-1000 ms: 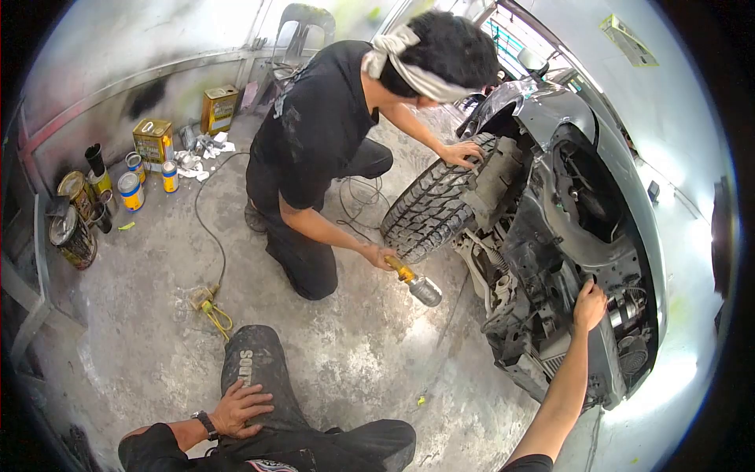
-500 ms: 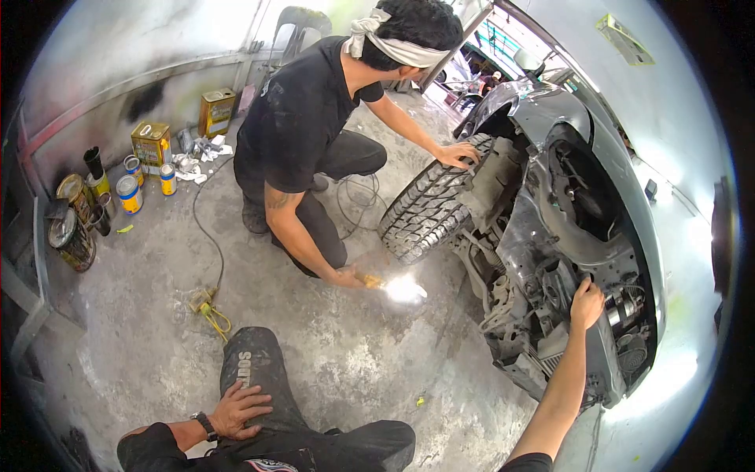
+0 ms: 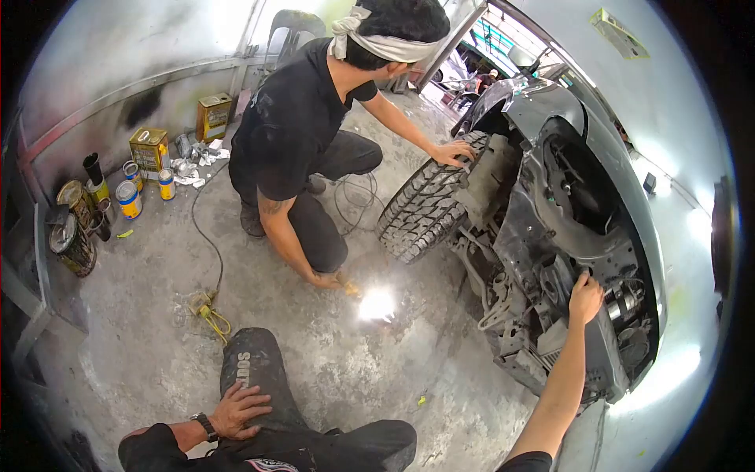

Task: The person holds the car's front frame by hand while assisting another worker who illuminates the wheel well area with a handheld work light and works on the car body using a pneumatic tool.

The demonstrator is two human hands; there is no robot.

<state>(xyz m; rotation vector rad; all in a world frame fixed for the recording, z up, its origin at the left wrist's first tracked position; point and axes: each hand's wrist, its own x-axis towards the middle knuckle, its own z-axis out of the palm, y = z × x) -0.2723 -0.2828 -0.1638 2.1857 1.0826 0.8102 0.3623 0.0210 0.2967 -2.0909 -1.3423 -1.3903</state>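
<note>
The right hand (image 3: 587, 300) touches the bare front of the car (image 3: 543, 102), which stands along the right edge of the floor (image 3: 314, 370); its fingers look curled, though whether they clamp cannot be told; the left hand (image 3: 240, 411) lies on the leg (image 3: 253, 352), fingers apart; a co-worker (image 3: 291, 118) touches the tyre (image 3: 429, 208) and holds a lit lamp (image 3: 377, 304) low; a good hold probably keeps fingertips off sharp edges and weight off the reaching arm; light aimed carward would help.
</note>
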